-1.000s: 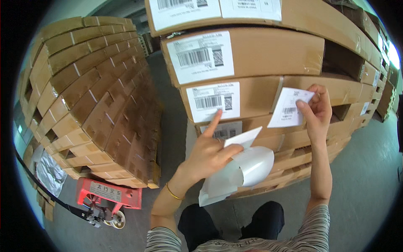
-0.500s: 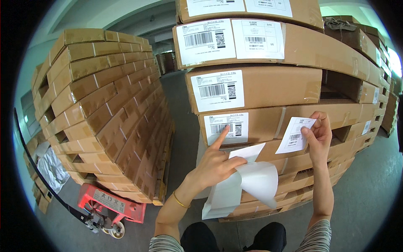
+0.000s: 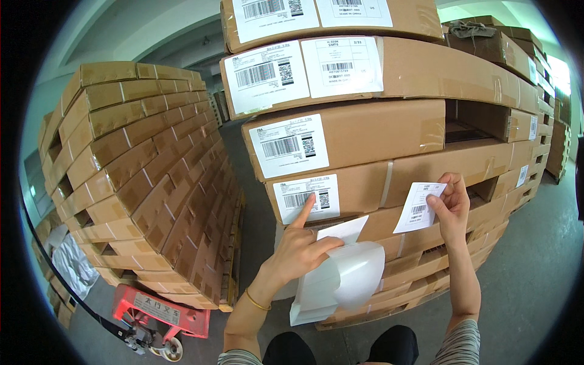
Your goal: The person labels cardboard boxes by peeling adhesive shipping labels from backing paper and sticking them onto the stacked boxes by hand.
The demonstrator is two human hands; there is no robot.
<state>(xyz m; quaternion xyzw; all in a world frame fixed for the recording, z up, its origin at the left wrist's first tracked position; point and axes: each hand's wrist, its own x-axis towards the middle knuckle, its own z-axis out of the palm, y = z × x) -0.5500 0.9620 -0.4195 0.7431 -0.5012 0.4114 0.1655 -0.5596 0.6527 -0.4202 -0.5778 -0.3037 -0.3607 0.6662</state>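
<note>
My left hand (image 3: pixel 295 252) is closed on a bundle of label sheets (image 3: pixel 359 277), white with pale, curling backing paper that hangs below the fingers. Its index finger sticks out over a printed label (image 3: pixel 288 198) on the end of a cardboard box; whether it touches I cannot tell. Between the thumb and fingers of my right hand (image 3: pixel 453 210) is a single white shipping label (image 3: pixel 416 213), tilted in front of the boxes. The box just above (image 3: pixel 377 131) carries one label at its left end. Higher up, another box (image 3: pixel 438 64) bears two labels side by side.
A tall stack of taped boxes (image 3: pixel 146 164) stands on a pallet at the left. In front of it is a red pallet jack (image 3: pixel 161 310) with a black handle. More stacked boxes (image 3: pixel 511 58) rise at the right. Crumpled white plastic (image 3: pixel 74 261) lies at far left.
The view has shifted, so the labelled stack sits further left. Both hands keep their holds, and the left index finger still extends over the lower label. The backing paper has swung slightly.
</note>
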